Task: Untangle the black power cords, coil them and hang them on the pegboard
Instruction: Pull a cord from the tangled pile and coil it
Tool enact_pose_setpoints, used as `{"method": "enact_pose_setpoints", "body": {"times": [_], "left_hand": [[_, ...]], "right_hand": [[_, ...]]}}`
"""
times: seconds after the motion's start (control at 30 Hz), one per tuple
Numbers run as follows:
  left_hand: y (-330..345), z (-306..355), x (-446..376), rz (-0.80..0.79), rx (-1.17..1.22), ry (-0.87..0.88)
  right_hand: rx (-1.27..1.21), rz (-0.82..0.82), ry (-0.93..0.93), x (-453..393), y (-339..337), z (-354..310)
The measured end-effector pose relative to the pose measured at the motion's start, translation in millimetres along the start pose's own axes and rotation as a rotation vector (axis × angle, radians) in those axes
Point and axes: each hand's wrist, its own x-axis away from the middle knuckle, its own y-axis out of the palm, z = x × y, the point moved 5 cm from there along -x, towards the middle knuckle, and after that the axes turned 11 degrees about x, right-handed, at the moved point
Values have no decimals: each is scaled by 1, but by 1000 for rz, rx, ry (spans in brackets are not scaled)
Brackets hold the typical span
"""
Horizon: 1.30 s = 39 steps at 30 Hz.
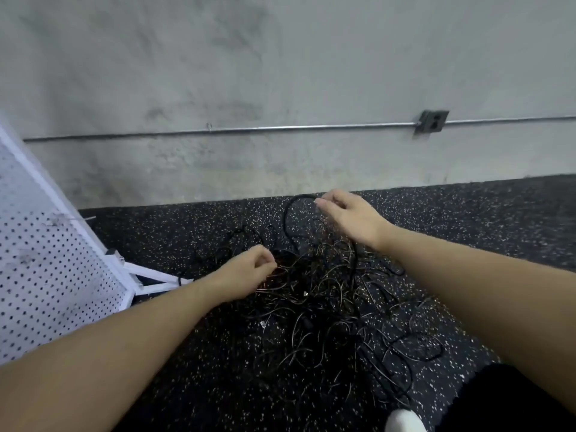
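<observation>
**Cords Still Knotted as Sorting Begins**

A tangle of black power cords (327,294) sprawls on the speckled rubber floor (187,369), just right of the white pegboard (46,275). The right hand (352,218) pinches one raised cord loop (291,213) above the pile's far side, the loop arching left and down into the heap. The left hand (246,272), fingers curled, reaches into the pile's near-left edge; what it grips cannot be told. The lifted strand likely needs drawing up and away.

No readable text

Nothing on the pegboard (46,260), the wall, or the cords (327,291) carries legible lettering, labels or numbers.
</observation>
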Motion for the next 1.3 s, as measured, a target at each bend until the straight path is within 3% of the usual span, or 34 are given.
{"method": "enact_pose_setpoints", "body": {"times": [0.1, 0.17, 0.3, 0.47, 0.6, 0.73, 0.83, 0.97, 1.17, 1.3], "left_hand": [[-5, 27, 27, 222, 69, 82], [-11, 53, 45, 359, 64, 259], [2, 87, 62, 330, -76, 441], [20, 89, 75, 141, -50, 385], [-3, 81, 79, 288, 212, 348], [-29, 53, 78, 404, 253, 241], [-37, 26, 78, 374, 181, 132], [-33, 18, 79, 340, 169, 67], [10, 46, 71, 113, -109, 217], [17, 60, 71, 96, -180, 353]], "right_hand": [[-29, 9, -23, 22, -7, -19], [-18, 4, -62, 38, -6, -31], [-60, -69, -156, 68, 6, -41], [127, -254, -123, 91, 6, -26], [322, -491, 17, 99, 2, 22], [280, -694, 189, 103, 1, 76], [245, -581, 222, 99, -10, 84], [376, -440, -8, 96, -10, 41], [281, -274, -266, 86, 12, -27], [200, -287, -262, 81, 22, -42]]}}
